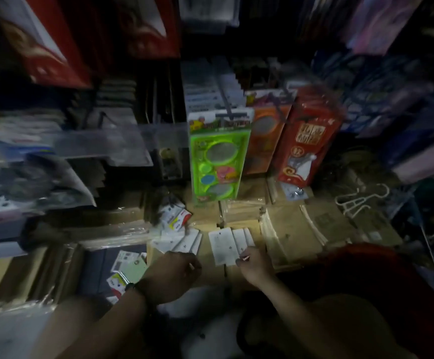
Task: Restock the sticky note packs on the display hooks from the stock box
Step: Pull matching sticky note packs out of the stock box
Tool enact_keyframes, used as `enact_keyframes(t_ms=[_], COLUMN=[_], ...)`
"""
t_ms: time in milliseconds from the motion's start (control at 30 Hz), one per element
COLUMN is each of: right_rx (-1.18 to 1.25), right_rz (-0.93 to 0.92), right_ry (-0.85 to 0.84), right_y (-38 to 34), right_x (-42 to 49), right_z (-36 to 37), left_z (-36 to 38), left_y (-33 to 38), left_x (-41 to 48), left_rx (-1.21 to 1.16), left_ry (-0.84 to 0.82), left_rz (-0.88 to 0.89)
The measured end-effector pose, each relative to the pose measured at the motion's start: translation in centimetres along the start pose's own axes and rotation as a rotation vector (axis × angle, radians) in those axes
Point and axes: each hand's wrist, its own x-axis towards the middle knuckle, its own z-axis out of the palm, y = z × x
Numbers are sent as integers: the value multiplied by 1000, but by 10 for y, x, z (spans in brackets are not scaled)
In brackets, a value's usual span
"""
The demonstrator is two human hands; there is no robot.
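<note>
Several white sticky note packs lie face down on brown cardboard. One fan of packs (pixel 184 242) lies just beyond my left hand (pixel 177 273), whose fingers are curled at its near edge. A second fan of packs (pixel 223 244) lies to the right, and my right hand (pixel 253 263) pinches its near right corner. More packs with red and yellow print (pixel 175 218) lie farther back. Others rest in a dark stock box (pixel 130 265) at lower left. The picture is dim and blurred.
A green toy pack (pixel 218 156), an orange pack (pixel 267 136) and a red pack (pixel 309 141) hang in front. Wrapped brown envelope stacks (pixel 301 229) cover the surface. A white hanger (pixel 358 200) lies at right. Shelves of stock crowd the left.
</note>
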Motion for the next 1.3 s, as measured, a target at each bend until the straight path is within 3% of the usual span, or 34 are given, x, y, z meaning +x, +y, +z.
enact_keyframes(t_ms=[200,367,567,800,933,1033,1167,1300], right_rx=[-66,-200,-298,157,359,352,329,311], right_rz=[51,88,123,212,287,232,65,-101], right_ry=[83,282,305,241,106,48,58,154], right_y=[40,47,40,37,33,17,-27,-39], right_x=[69,96,96,104,109,98,44,-19], right_z=[49,73,86,94,94,58,-5,-16], left_z=[53,45,53,51,49,47,47,50], left_y=[-32,-15,-4,6,-2,4,19,36], left_x=[37,56,73,77,75,76,72,67], left_rx=[103,110,150,27,-22,-23,-366,-926], left_ry=[143,20,-50,-184,-164,-75,40,51], left_rz=[-62,-50,-30,-94,-118,-104,-259,-423])
